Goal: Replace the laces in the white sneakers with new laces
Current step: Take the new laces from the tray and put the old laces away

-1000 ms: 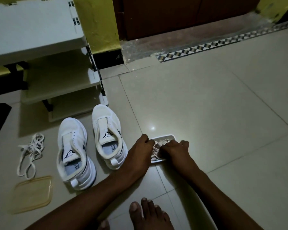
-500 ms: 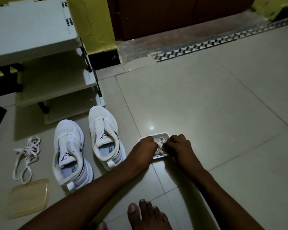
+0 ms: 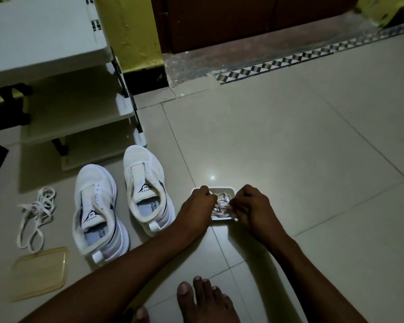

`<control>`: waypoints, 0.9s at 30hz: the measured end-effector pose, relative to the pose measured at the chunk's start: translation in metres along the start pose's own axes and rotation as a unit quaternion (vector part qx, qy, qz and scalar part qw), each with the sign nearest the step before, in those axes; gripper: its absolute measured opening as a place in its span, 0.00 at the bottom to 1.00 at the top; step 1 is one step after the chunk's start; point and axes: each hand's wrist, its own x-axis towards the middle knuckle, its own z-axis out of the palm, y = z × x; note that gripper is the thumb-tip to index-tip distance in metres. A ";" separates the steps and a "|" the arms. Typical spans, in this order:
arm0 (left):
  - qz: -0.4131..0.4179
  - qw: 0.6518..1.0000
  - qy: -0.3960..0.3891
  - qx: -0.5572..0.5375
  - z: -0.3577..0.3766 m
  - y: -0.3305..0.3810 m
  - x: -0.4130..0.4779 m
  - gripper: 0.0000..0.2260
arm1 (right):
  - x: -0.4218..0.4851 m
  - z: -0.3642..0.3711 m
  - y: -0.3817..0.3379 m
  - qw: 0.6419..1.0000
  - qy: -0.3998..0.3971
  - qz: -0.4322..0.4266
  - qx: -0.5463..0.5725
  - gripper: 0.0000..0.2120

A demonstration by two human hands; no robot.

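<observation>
Two white sneakers stand side by side on the tiled floor with no laces in them, the left sneaker (image 3: pixel 96 210) and the right sneaker (image 3: pixel 147 190). A small white container (image 3: pixel 229 189) to their right holds a tangle of new laces (image 3: pixel 222 203). My left hand (image 3: pixel 197 206) and my right hand (image 3: pixel 252 206) are both over the container, fingers curled, pinching the laces between them. A loose bundle of old white laces (image 3: pixel 36 210) lies on the floor left of the sneakers.
A yellowish transparent lid (image 3: pixel 41 272) lies at the lower left. A white shoe rack (image 3: pixel 63 94) stands behind the sneakers. My bare foot (image 3: pixel 203 301) is at the bottom centre. A brown door (image 3: pixel 243 19) and a patterned threshold strip (image 3: pixel 289 59) are at the back.
Both hands stay on the laces in the container; the fingers have shifted slightly, working at the tangle. The camera has moved a little.
</observation>
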 end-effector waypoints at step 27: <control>0.002 0.978 0.162 -0.130 -0.017 -0.012 -0.022 0.07 | 0.051 0.002 -0.034 0.961 -0.119 -0.008 -0.250 0.09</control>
